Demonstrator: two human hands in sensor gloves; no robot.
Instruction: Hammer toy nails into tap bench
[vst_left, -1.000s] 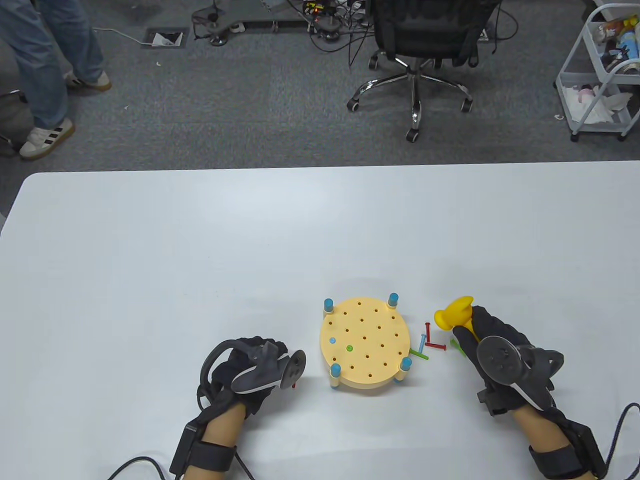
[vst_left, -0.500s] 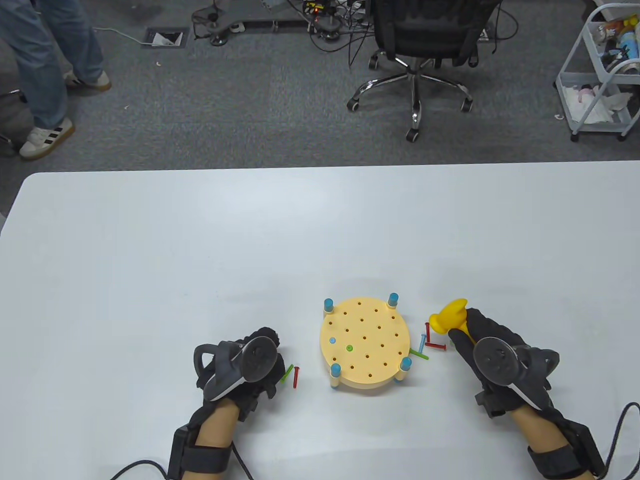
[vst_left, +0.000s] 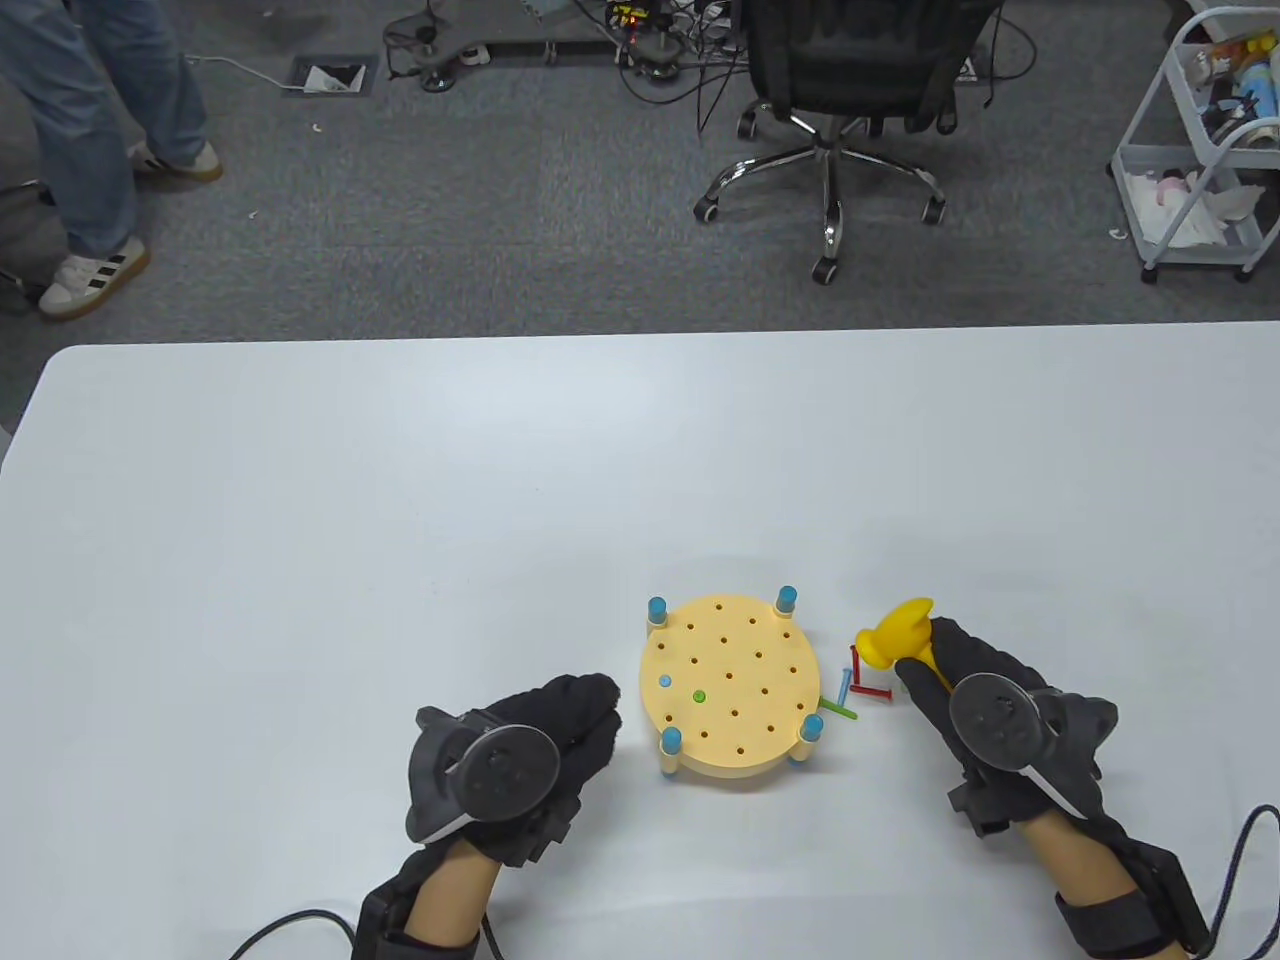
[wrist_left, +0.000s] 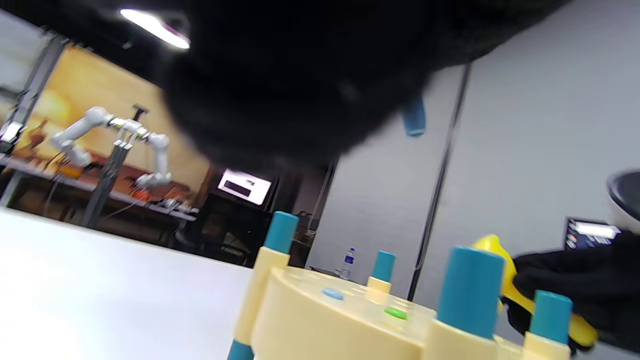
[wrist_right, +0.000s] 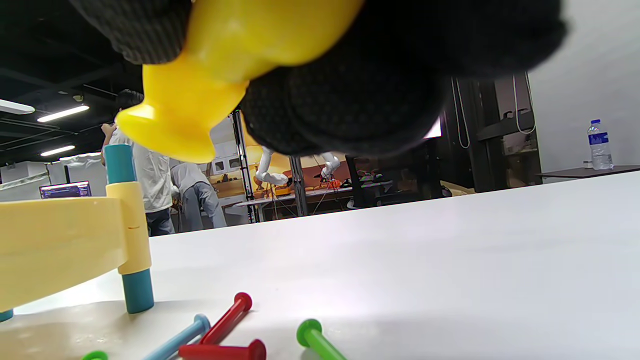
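From my table view, my left gloved hand (vst_left: 540, 745) hides whatever its fingers hold. In the left wrist view only a blurred blue plastic tip (wrist_left: 414, 117) pokes from the glove. My right gloved hand (vst_left: 985, 700) covers the yellow plastic toy hammer (vst_left: 900, 632)'s handle.

Grey carpet (vst_left: 480, 220), black office chair (vst_left: 850, 70)

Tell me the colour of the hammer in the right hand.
Yellow hammer, clearest in the right wrist view.

The table view looks down on my table (vst_left: 300, 500). Both my wrist views sit low near its surface, looking across; all three share the tap bench (vst_left: 728, 690) (wrist_left: 320, 325) (wrist_right: 55, 245).
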